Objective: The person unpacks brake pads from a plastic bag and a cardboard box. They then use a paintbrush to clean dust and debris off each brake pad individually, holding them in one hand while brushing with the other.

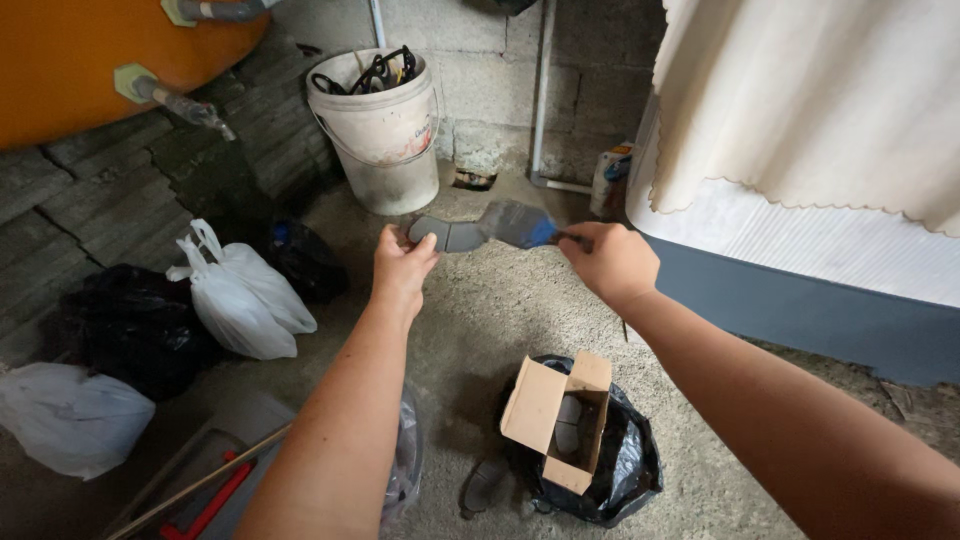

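We pinch a flat, curved grey metal brake pad [447, 234] in our left hand [402, 265], held above the concrete floor [480, 320]. Our right hand [612, 262], at three o'clock of it, grips a blue-ferruled paintbrush [520, 224] whose grey bristles touch the pad.

A flat, curved grey pad [447, 234], dull and dusty, is held up level in the air over the concrete floor, pinched at its nine o'clock end. A paintbrush [520, 224] with a blue ferrule and wide grey-stained bristles lies across the pad's three o'clock end, touching it, bristles pointing toward nine o'clock and handle running back toward three.
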